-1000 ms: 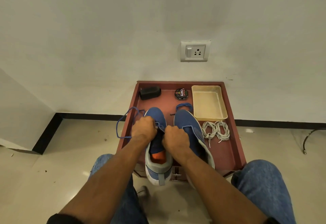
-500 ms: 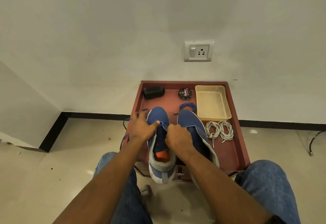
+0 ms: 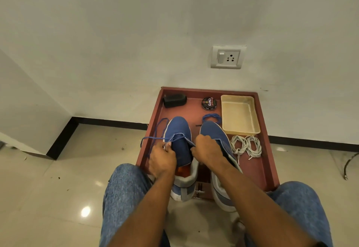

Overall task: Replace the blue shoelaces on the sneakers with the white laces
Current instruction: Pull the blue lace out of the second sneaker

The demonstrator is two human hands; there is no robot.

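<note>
Blue canvas on both sneakers, standing side by side, toes toward 12 o'clock, on a red-brown worktop point(image 3: 260, 171) with a raised rim. Left sneaker point(image 3: 179, 140) still threaded near the toe with a blue lace point(image 3: 155, 138), looping out toward 9 o'clock past the rim. Left hand point(image 3: 162, 159) at that shoe's 9 o'clock side, fingers curled and pinching the lace. Right hand point(image 3: 206, 152) between the shoes, fingers curled at the left shoe's 3 o'clock edge; gripping the lace end or the shoe's edge, cannot tell which. Right sneaker point(image 3: 217, 136) partly hidden under the right forearm, no lace seen across its top. Second blue lace point(image 3: 211, 117) bunched loose just past that shoe's toe at 12 o'clock. White laces point(image 3: 245, 146) in two coiled bundles at 3 o'clock of the right sneaker, lying on the worktop, touching each other. Beige tray point(image 3: 240, 129) beyond them at 1 o'clock. Round black tin point(image 3: 209, 103) at 12 o'clock, lid reading "Cherry", smaller print too small to read. Black brush-like block point(image 3: 174, 100) at 11 o'clock. White wall socket point(image 3: 227, 57) above, with switch.
</note>
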